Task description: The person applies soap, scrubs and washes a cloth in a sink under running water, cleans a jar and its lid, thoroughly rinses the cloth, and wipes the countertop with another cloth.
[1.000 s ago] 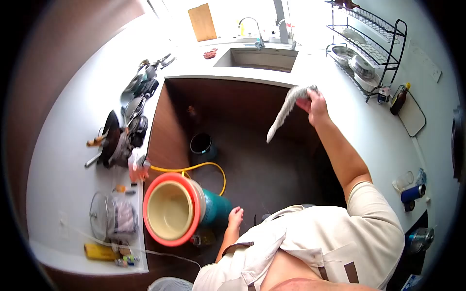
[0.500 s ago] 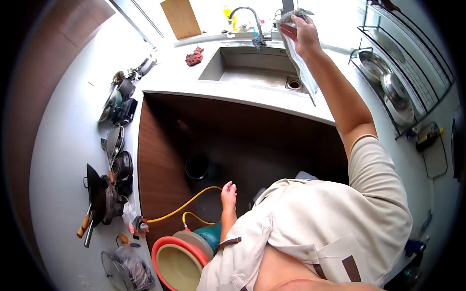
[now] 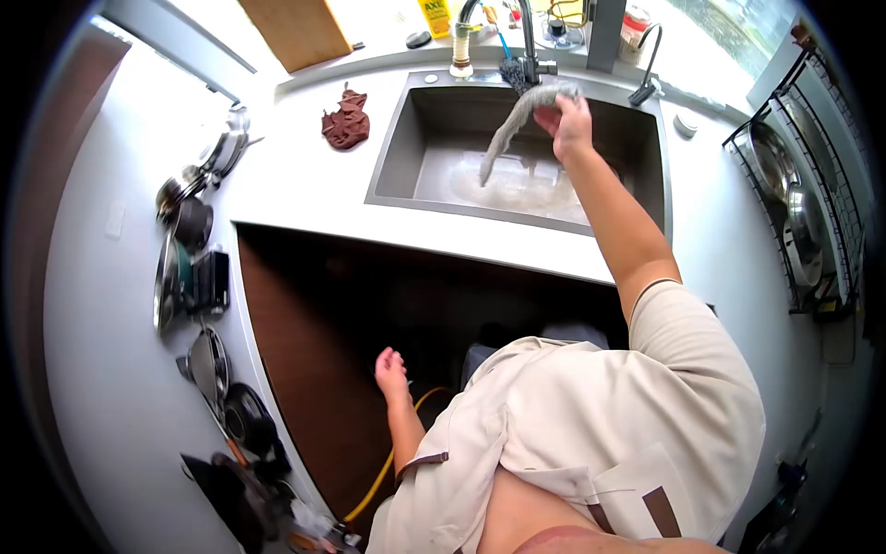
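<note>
A limp grey cloth (image 3: 509,134) is pinched in my right hand (image 3: 569,127) over the sink (image 3: 434,214), just in front of the faucet (image 3: 529,42). It hangs in a narrow, rope-like strip whose tail points down and left above the basin. The basin's bottom looks wet. My left hand (image 3: 391,372) hangs low beside my body, in front of the dark space under the counter. Its fingers are loosely curled together, and nothing shows in them.
Left of the sink lies a crumpled brown cloth (image 3: 346,120). Pots and pans (image 3: 247,415) line the left counter. A dish rack (image 3: 803,175) holding metal lids stands at right. Behind the sink are a yellow bottle (image 3: 436,17), a small tap (image 3: 649,69) and a wooden board (image 3: 293,30).
My right hand has brought the cloth from the window side to over the basin. The cloth, earlier a broad hanging sheet, is now a narrow strip. My view has shifted toward the sink.
</note>
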{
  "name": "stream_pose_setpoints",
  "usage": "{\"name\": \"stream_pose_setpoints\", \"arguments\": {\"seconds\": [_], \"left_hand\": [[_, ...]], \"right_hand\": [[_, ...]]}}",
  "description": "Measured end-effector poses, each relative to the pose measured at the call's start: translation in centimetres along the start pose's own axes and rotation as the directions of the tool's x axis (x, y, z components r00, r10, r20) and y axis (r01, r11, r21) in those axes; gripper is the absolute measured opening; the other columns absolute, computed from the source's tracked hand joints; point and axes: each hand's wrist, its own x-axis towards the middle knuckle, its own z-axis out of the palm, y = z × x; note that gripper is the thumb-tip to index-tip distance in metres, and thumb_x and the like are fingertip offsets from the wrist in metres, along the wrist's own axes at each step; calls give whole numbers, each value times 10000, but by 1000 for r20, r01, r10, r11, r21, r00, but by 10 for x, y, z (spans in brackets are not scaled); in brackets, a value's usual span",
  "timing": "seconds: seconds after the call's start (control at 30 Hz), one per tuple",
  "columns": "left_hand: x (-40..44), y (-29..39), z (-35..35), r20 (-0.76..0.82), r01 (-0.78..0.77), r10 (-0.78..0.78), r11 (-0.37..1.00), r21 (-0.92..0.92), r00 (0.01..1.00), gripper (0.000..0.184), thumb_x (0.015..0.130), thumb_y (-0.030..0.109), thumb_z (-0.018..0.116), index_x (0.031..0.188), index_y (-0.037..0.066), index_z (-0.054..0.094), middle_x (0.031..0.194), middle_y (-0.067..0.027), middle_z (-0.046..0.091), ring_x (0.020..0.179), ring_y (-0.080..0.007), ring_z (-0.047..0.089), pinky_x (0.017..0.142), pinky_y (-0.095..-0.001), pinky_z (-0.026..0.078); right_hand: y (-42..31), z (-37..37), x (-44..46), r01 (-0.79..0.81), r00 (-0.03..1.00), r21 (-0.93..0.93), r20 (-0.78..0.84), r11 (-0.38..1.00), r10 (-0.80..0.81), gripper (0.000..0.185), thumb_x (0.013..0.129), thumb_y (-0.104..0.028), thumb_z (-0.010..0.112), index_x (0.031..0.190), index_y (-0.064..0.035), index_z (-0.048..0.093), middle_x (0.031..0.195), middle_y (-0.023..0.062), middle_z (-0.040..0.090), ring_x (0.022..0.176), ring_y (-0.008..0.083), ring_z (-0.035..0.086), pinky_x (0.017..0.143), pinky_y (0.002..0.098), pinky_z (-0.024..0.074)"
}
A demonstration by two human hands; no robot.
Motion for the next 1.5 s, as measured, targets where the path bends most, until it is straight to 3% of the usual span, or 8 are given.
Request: {"name": "stream_pose_setpoints", "arguments": {"seconds": [0.1, 0.3, 0.5, 0.63, 0.7, 0.8, 1.2, 1.5], "left_hand": [[87, 98, 17, 67, -116, 110, 988, 98, 992, 278, 890, 125, 585, 1148, 20, 573, 847, 16, 550, 701, -52, 484, 613, -190, 409], [197, 210, 91, 95, -365, 354, 917, 163, 931, 320, 925, 129, 556, 1198, -37, 537, 1053, -81, 605, 954, -141, 570, 862, -258, 444], [261, 369, 196, 321, -747, 675, 612, 260, 664, 469, 890, 85, 544, 1347, 37, 451, 1178, -124, 585, 978, -178, 549, 860, -309, 457], [307, 494, 278, 505, -913, 761, 344, 218, 407, 518, 864, 117, 592, 1351, 28, 438, 1252, -158, 553, 1065, -232, 553, 910, -332, 442], [345, 556, 335, 587, -993, 805, 20, 118, 86, 548, 843, 177, 582, 1343, 8, 435, 1285, -211, 517, 1128, -316, 534, 970, -384, 400], [382, 613, 425, 625, -991, 776, -134, 24, -90, 626, 799, 209, 614, 1355, 6, 410, 1311, -213, 498, 1181, -352, 488, 1033, -398, 328], [438, 664, 605, 784, -982, 617, -93, 161, 70, 510, 857, 168, 493, 1363, 201, 436, 1431, -13, 418, 1261, -238, 417, 1013, -398, 359], [464, 648, 622, 457, -987, 879, -158, 9, -137, 324, 848, 220, 504, 1146, 225, 632, 1253, 52, 592, 1073, -157, 550, 911, -331, 369]], "right_hand": [[64, -55, 38, -486, 845, -425, -453, 764, 285, 218, 873, -169, 553, 1072, -95, 504, 1015, 81, 572, 873, 242, 601, 722, 396, 517], [100, -119, 79, -552, 751, -322, -592, 769, 292, 167, 849, -183, 568, 990, -96, 552, 971, 66, 573, 790, 175, 574, 653, 323, 484], [108, 6, 77, -447, 889, -393, -92, 804, 449, 119, 850, -196, 559, 899, -91, 586, 722, 40, 587, 607, 136, 543, 533, 278, 453], [87, 174, 9, -652, 694, -178, 251, 737, 675, 222, 899, -222, 571, 1063, -81, 520, 963, 71, 578, 871, 180, 577, 771, 359, 512], [79, 247, 26, -559, 781, -3, 334, 829, 528, 256, 921, -262, 555, 1074, -64, 504, 1045, 87, 548, 996, 208, 545, 872, 374, 479], [65, 329, 109, -337, 939, 302, 183, 892, 292, 293, 954, -282, 487, 1094, -25, 503, 1073, 100, 561, 1052, 222, 542, 928, 371, 451], [38, 415, 380, 4, 982, 385, -173, 923, 68, 602, 965, -491, 339, 1242, 42, 360, 1198, 205, 455, 1136, 297, 464, 1017, 392, 374], [60, 432, 418, 59, 987, 622, -155, 781, 49, 537, 991, -443, 275, 1080, 61, 439, 1064, 189, 510, 992, 269, 538, 918, 381, 477]]}}
